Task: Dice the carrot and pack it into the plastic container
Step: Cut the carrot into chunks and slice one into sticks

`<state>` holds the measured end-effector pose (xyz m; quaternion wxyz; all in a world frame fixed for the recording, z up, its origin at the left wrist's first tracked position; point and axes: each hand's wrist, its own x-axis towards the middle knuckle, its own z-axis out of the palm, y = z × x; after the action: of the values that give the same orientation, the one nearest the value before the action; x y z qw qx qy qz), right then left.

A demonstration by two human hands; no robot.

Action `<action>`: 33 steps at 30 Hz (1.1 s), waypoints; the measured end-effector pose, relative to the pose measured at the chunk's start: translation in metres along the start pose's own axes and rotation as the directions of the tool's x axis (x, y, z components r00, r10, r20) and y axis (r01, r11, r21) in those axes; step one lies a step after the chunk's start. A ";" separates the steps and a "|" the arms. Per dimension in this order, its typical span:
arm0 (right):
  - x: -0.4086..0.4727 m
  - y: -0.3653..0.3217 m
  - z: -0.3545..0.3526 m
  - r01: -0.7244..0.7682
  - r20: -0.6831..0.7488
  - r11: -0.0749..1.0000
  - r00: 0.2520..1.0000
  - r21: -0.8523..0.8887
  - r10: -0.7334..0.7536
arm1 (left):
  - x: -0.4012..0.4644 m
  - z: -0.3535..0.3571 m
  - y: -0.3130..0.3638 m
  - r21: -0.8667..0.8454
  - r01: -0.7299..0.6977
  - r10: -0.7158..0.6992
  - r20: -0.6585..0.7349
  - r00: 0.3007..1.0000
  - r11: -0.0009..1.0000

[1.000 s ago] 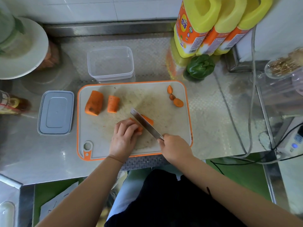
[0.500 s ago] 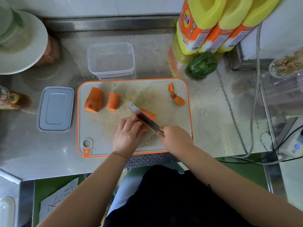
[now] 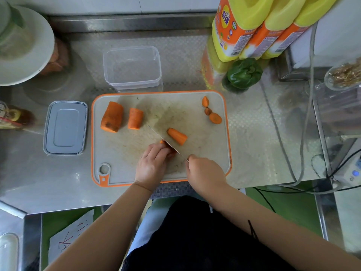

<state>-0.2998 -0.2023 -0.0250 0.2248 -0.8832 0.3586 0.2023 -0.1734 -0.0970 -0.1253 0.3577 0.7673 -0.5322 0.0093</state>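
zero dice were in the plastic container [image 3: 132, 67], which sat at 12 o'clock off the cutting board [image 3: 195, 173]. left hand [image 3: 151, 166] pinned a carrot piece [image 3: 165, 145] mid-board while right hand [image 3: 205, 173] gripped the knife [image 3: 166, 142] on it. three chunks lay uncut, so i'd call it early.

A kitchen work area, going by the embossed stainless-steel counter [image 3: 254, 124] against a white tiled wall [image 3: 136, 4]. Orange-rimmed grey plastic cutting board [image 3: 195, 169] with raw carrot chunks [image 3: 112, 116], three yellow-and-orange jugs [image 3: 254, 26], a green bell pepper [image 3: 244, 73], a clear plastic container [image 3: 132, 68] nearby.
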 end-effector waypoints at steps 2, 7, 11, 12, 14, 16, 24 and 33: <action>-0.007 -0.002 0.002 -0.003 0.008 1.000 1.000 -0.017 0.003 | 0.001 -0.001 -0.002 -0.041 -0.012 0.011 -0.010 1.000 0.999; -0.012 -0.005 -0.001 -0.017 0.046 0.999 0.999 -0.027 0.018 | -0.001 -0.001 -0.004 -0.058 0.014 -0.015 -0.017 1.000 0.998; -0.010 -0.009 -0.003 -0.031 0.079 0.999 0.996 -0.023 0.033 | -0.001 -0.001 -0.005 -0.055 0.029 -0.030 -0.005 1.000 0.998; -0.009 -0.010 -0.003 -0.034 0.076 0.999 0.997 -0.023 0.036 | -0.001 -0.001 -0.005 -0.055 0.032 -0.032 -0.001 0.999 0.998; -0.004 -0.013 0.000 -0.027 0.049 0.999 0.998 -0.031 0.028 | 0.000 -0.001 -0.005 -0.052 0.038 -0.038 0.005 0.999 0.998; 0.003 -0.016 0.000 -0.023 0.022 0.999 0.999 -0.041 0.024 | 0.000 -0.001 -0.004 -0.046 0.043 -0.042 0.005 0.999 0.998; 0.020 -0.007 0.006 -0.045 0.036 0.997 0.998 0.066 0.043 | 0.000 -0.002 -0.002 -0.012 0.023 -0.023 -0.010 1.000 1.000; 0.007 0.001 0.013 0.050 -0.087 0.986 0.994 -0.159 -0.064 | -0.004 -0.016 0.011 0.026 -0.025 0.026 -0.027 0.999 0.999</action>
<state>-0.2981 -0.1996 -0.0398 0.1439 -0.9163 0.3261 0.1827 -0.1782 -0.0863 -0.1091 0.3549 0.7648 -0.5368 0.0311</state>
